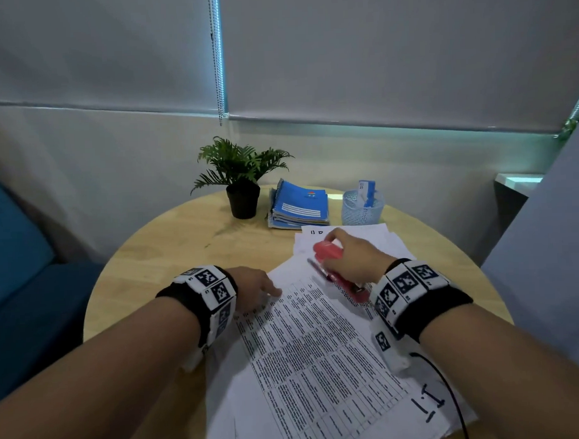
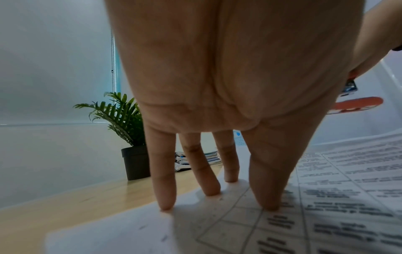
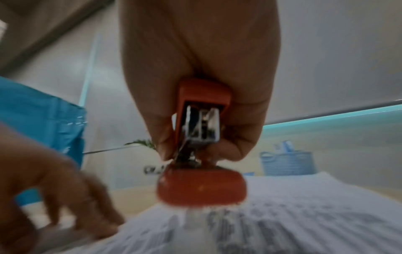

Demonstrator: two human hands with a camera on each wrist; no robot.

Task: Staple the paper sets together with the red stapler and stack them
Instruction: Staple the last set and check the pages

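Right hand [image 1: 352,256] clamped round red stapler [image 1: 328,252], lifted above printed paper set [image 1: 319,349]. Left hand [image 1: 254,286] fingers straight, spread, pinning its left edge. Bare round table [image 1: 171,243] leftward.

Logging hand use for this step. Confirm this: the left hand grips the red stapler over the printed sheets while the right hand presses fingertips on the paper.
Not right: the hands are swapped. The right hand grips the red stapler over the printed sheets, while the left hand presses its fingertips on the paper. The head view shows it; both wrist views agree.
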